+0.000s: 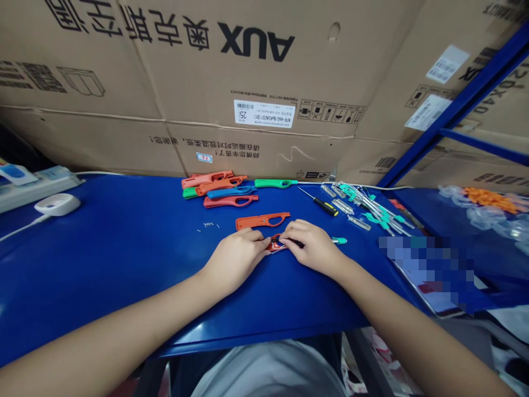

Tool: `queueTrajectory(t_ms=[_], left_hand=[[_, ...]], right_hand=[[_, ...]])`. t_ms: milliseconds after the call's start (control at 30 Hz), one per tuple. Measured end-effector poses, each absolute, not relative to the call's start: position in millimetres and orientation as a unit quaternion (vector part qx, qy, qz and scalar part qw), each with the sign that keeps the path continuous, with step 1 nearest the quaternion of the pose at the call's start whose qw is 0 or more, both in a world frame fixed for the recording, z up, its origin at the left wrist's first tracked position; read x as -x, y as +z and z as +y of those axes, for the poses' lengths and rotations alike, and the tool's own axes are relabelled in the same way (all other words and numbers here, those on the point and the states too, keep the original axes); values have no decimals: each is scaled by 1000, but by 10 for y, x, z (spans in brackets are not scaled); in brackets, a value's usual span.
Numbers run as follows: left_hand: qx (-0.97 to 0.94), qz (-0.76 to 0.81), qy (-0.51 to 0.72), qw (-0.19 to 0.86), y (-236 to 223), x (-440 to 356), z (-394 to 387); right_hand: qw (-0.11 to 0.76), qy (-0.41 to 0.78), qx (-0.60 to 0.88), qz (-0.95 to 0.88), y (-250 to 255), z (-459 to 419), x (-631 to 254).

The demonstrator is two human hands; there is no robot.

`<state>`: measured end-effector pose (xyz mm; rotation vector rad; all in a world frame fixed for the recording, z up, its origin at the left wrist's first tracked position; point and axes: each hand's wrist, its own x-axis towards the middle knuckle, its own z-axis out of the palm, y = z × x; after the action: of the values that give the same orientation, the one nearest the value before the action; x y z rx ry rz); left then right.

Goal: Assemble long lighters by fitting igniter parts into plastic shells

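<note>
In the middle of the blue table, my left hand grips the near end of an orange-red lighter casing, its fingers hiding much of it. My right hand has thumb and fingers pinched at the other end of the same casing, over a dark part inside. A teal-tipped piece pokes out beyond the right hand. Just past my fingers lies a loose orange casing half with a trigger loop. Several tiny screws are scattered left of it.
Red, green and blue lighter casings are piled behind. A green lighter, a screwdriver, clear tanks and metal rods lie farther right. Cardboard boxes wall the back; a power strip is left.
</note>
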<state>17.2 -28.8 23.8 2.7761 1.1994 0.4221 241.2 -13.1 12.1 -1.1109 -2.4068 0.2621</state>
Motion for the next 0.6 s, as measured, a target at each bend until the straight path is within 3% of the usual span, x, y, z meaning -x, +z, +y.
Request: queueTrajectory(t_ms=[400,600], left_hand=[[-898,394,171,98,269,-153,-325],[-896,393,165,121,288,-152,-344]], right_hand=[[181,210,375,-885,405,-223,-2606],[145,201,378,-892,413,-235,-2601]])
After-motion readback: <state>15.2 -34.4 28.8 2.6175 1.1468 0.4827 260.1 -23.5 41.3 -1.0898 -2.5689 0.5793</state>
